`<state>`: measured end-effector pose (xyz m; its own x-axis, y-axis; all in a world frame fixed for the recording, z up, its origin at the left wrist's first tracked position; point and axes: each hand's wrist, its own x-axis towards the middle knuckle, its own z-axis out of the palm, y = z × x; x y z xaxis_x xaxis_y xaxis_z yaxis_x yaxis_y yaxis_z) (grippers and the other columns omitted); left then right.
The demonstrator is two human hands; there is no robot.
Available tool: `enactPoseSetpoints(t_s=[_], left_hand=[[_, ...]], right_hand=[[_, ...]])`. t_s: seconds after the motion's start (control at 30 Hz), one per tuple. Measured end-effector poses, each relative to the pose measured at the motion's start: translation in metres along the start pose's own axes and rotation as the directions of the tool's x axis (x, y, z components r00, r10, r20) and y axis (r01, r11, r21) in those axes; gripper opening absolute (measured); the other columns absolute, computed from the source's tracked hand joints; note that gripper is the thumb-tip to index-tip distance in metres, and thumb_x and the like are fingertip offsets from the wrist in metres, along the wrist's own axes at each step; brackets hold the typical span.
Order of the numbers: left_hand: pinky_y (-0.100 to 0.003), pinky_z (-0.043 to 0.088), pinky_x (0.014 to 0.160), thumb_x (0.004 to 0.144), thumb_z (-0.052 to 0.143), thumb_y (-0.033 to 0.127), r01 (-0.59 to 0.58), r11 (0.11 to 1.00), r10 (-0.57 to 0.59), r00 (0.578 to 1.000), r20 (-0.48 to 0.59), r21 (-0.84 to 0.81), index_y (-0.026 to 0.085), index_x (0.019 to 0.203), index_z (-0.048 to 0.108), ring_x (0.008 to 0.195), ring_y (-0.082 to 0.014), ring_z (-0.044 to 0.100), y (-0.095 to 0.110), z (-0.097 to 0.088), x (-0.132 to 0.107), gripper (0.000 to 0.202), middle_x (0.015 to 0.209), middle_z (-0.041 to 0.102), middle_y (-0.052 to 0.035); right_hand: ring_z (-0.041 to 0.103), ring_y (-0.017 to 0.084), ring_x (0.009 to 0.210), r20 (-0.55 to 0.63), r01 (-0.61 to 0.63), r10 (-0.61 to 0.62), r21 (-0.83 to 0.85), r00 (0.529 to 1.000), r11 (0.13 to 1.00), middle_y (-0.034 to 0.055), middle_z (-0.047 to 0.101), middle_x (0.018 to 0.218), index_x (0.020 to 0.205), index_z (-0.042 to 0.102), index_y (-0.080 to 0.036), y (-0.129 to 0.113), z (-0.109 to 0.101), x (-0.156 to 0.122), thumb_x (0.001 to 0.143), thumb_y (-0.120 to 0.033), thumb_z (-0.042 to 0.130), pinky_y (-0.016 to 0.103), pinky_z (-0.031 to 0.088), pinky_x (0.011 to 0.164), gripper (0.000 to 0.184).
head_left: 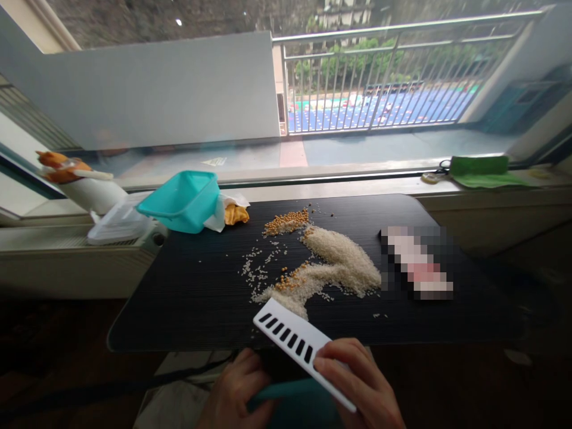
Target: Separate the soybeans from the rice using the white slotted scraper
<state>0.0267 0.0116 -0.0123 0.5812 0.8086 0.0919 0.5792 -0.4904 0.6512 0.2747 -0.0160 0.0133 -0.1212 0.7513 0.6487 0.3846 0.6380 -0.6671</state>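
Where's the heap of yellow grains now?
Head view: the heap of yellow grains sits near the black table's far edge, left of the white rice pile, right of the teal plastic tub.

Black table (pixel 187 298) at a wide window (pixel 250 158), lit by daylight.
The table is set against a pale sill (pixel 339 189); through the glass a grey wall (pixel 170 89), a metal railing (pixel 379 71) and a balcony floor (pixel 379 149) are seen, with blue courts (pixel 384 110) and trees (pixel 357 50) beyond. The room's floor (pixel 67 369) is left in shadow.

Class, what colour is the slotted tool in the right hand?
White; the slotted tool shows best in the head view.
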Motion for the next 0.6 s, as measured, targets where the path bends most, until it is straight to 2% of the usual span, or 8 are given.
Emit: enactPoseSetpoints(t_s=[0.2,0.43,0.6], left_hand=[[-0.024,0.052,0.064,0.085,0.061,0.014,0.063,0.994,-0.069,0.996,0.06,0.089,0.021,0.067,0.067,0.079,-0.0206,0.065,0.009,-0.005,0.001,0.021,0.074,0.065,-0.0031],[-0.024,0.048,0.057,0.082,0.06,0.012,-0.038,0.993,0.036,0.999,0.022,0.112,0.019,0.065,0.067,0.069,-0.019,0.063,0.008,-0.004,0.004,0.02,0.067,0.061,-0.0025],[-0.024,0.048,0.058,0.083,0.06,0.011,-0.045,0.991,0.043,0.999,0.014,0.122,0.019,0.066,0.068,0.068,-0.0181,0.062,0.008,-0.005,0.005,0.021,0.066,0.062,-0.0022]], right_hand=[[0.069,0.023,0.089,-0.02,-0.035,0.035,-0.047,0.999,0.998,0.0125,0.07,0.103,0.131,0.063,-0.023,0.008,-0.021,-0.009,0.089,-0.003,0.052,0.035,0.061,0.074,0.048],[0.07,0.022,0.093,-0.112,-0.063,0.049,-0.123,0.992,0.99,0.0098,0.071,0.105,0.126,0.068,-0.026,0.016,-0.042,-0.009,0.086,0.001,0.056,0.033,0.062,0.075,0.05],[0.071,0.02,0.093,-0.164,-0.081,0.047,-0.206,0.985,0.975,0.008,0.07,0.107,0.125,0.069,-0.027,0.033,-0.058,-0.005,0.085,0.003,0.058,0.031,0.061,0.076,0.051]])
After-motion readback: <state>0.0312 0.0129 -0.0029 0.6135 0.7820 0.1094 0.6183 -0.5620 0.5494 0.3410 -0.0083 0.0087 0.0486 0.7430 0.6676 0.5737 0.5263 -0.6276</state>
